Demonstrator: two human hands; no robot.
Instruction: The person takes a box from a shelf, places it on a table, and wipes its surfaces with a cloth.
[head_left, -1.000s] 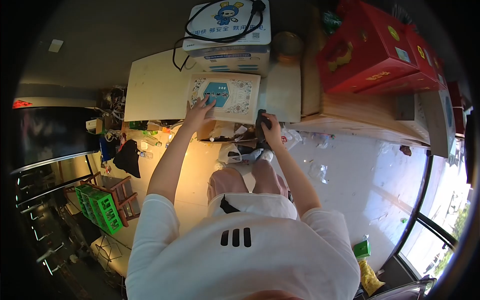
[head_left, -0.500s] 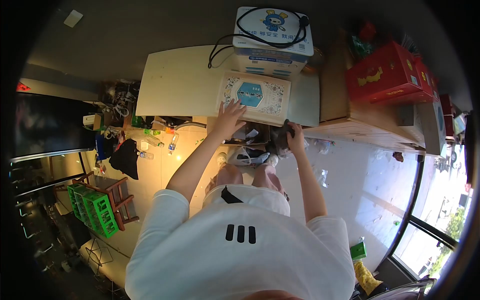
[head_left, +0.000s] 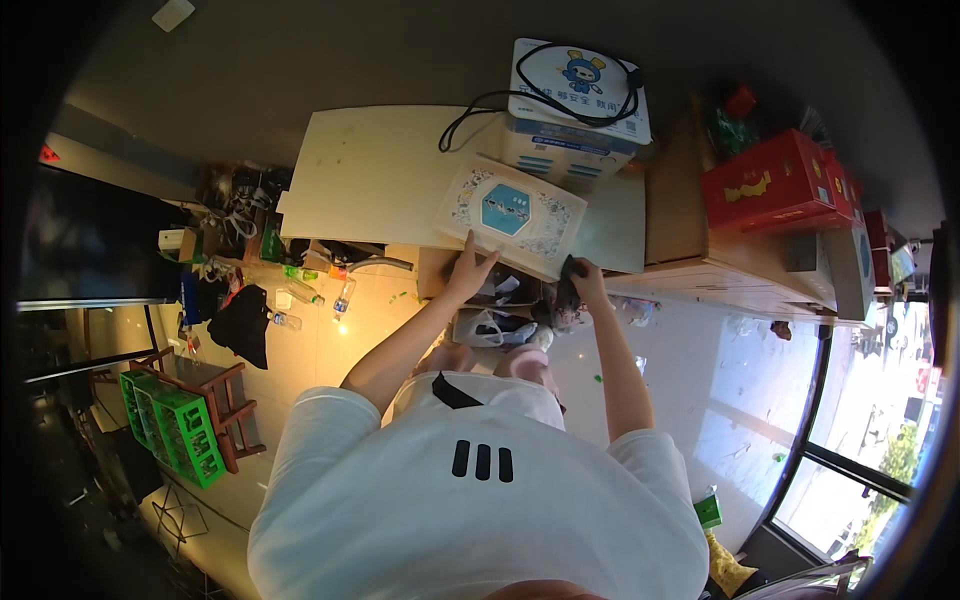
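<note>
A flat pale gift box [head_left: 548, 215] with a blue label and floral corners lies askew at the front of the white tabletop [head_left: 370, 180]. My left hand [head_left: 468, 275] grips its near edge, a finger and the thumb showing on the box and the other fingers hidden below. My right hand [head_left: 592, 284] is closed around a dark cloth [head_left: 571, 275], which touches the box's near right corner. Behind the gift box stands a white and blue carton [head_left: 570, 150] with a black cable [head_left: 477, 100] looped over its top.
To the right, a red box [head_left: 760, 185] sits on a wooden cabinet [head_left: 700, 262]. Below the table edge are a white plastic bag [head_left: 480, 328] and other clutter. Bottles [head_left: 344, 298] and a black bag [head_left: 238, 328] lie on the floor at left, near a green crate [head_left: 185, 440].
My left hand has slid from the box's top to its near edge. The box has turned clockwise, its right end nearer me. The right hand keeps the dark cloth at the corner.
</note>
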